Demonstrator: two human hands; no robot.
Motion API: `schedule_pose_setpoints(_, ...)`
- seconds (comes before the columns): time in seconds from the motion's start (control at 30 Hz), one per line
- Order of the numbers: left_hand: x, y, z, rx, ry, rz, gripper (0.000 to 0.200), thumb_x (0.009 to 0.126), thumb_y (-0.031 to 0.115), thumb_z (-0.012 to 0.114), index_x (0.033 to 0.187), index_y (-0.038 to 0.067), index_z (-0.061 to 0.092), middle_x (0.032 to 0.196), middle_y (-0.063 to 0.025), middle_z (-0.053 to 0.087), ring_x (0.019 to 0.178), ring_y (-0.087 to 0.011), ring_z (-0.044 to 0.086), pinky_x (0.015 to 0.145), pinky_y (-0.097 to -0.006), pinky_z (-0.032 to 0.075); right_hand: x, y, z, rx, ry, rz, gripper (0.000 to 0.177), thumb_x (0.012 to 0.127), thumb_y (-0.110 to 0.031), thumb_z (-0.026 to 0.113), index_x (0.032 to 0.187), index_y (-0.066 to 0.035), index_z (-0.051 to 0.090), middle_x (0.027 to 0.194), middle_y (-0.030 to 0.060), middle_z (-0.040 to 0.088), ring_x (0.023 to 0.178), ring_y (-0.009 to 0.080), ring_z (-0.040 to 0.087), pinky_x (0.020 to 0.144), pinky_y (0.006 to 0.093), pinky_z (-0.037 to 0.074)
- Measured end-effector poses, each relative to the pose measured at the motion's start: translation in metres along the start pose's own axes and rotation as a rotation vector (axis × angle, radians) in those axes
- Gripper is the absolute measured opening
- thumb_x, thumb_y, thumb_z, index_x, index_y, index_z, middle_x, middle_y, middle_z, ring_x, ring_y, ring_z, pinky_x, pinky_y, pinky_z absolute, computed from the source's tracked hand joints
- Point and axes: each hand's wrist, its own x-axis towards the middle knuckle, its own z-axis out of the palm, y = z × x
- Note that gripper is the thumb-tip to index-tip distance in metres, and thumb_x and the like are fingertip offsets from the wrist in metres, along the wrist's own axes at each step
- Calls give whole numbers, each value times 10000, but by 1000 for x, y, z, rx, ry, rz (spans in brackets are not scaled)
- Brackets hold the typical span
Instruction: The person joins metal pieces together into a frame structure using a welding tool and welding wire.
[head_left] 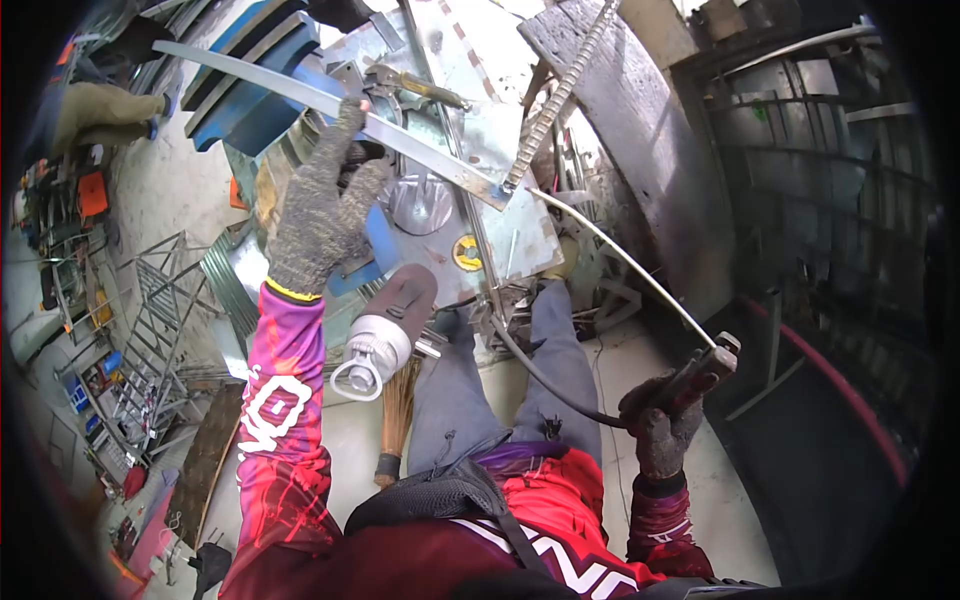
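Observation:
My left hand [315, 215], in a grey knit glove, is closed around a long flat metal bar [430, 155] that slants across the worktable. The bar's right end meets the lower end of a ribbed steel rod [565, 90] standing at an angle. Low on the right, my gloved right hand [665, 435] grips a welding electrode holder [695, 375]. A thin pale welding electrode [625, 260] runs from its jaws up toward that meeting point, its tip a little to the right of it. From the holder a dark cable [540, 375] curves left.
On the metal worktable [535, 235] are locking pliers [425, 88] and a yellow disc [466, 253]. A grey-capped bottle [375, 345] stands near my left forearm, above a broom [398, 420]. A board [640, 120] leans at right. Another person's leg [100, 110] shows far left.

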Motion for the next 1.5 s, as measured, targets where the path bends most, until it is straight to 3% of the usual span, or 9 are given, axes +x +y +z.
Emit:
schedule_pose_setpoints(0.17, 11, -18, 8, -27, 54, -4, 565, 918, 106, 644, 1448, 104, 449, 949, -74, 679, 827, -109, 602, 755, -266, 496, 10, 4, -4, 61, -44, 58, 521, 798, -309, 779, 1151, -36, 509, 851, 97, 629, 650, 143, 567, 540, 266, 432)
schedule_pose_setpoints(0.27, 16, -21, 15, -68, 92, -71, 565, 921, 82, 634, 1452, 97, 442, 962, -58, 664, 816, -102, 595, 741, -256, 493, 13, 10, -14, 78, -80, 81, 527, 802, -263, 782, 1188, -40, 501, 918, 94, 630, 743, 172, 608, 612, 290, 490)
schedule_pose_setpoints(0.4, 25, -31, 21, -127, 128, 9, 543, 926, 29, 593, 1444, 79, 438, 922, -50, 629, 739, -81, 575, 653, -241, 503, 18, 17, -20, 41, -86, 75, 528, 809, -231, 771, 1217, -43, 492, 976, 88, 627, 838, 198, 634, 706, 320, 534)
schedule_pose_setpoints(0.77, 25, -30, 20, -176, 135, -16, 537, 936, 40, 598, 1446, 100, 441, 924, -25, 616, 707, -53, 539, 597, -213, 463, 26, 17, -22, 14, -127, 84, 515, 808, -218, 758, 1214, -40, 494, 974, 86, 624, 813, 185, 631, 676, 309, 526)
schedule_pose_setpoints(1.03, 27, -30, 22, -175, 142, -67, 520, 935, 37, 586, 1435, 93, 453, 1223, -65, 588, 804, -83, 580, 668, -228, 522, 32, 17, -19, -35, -162, 52, 486, 810, -210, 747, 1191, -39, 499, 965, 66, 621, 700, 141, 595, 563, 272, 468)
schedule_pose_setpoints(1.07, 29, -40, 20, 135, 205, 132, 522, 936, 39, 586, 1437, 94, 451, 1232, -65, 584, 807, -83, 580, 667, -228, 522, 31, 15, -17, -24, -114, 85, 479, 811, -209, 746, 1187, -41, 502, 939, 66, 621, 702, 139, 592, 569, 269, 469)
schedule_pose_setpoints(1.17, 27, -40, 23, -216, 159, 7, 521, 946, 48, 579, 1446, 106, 443, 1049, -44, 612, 730, -63, 549, 613, -220, 487, 34, 15, -17, -33, -154, 89, 484, 823, -215, 749, 1203, -46, 501, 910, 68, 621, 734, 142, 590, 613, 272, 471)
schedule_pose_setpoints(1.23, 27, -31, 24, -186, 168, -51, 519, 951, 52, 577, 1449, 111, 442, 969, -30, 603, 699, -55, 533, 591, -217, 470, 36, 10, -11, 19, -148, 106, 489, 828, -229, 750, 1202, -39, 500, 916, 71, 623, 750, 146, 596, 629, 277, 478)
schedule_pose_setpoints(1.5, 29, -32, 24, -134, 186, 2, 508, 939, 42, 586, 1428, 94, 459, 1002, -45, 603, 692, -61, 553, 594, -224, 486, 35, 17, -10, -65, -104, 29, 483, 812, -273, 760, 1146, -15, 524, 872, 77, 625, 696, 156, 592, 587, 277, 473)
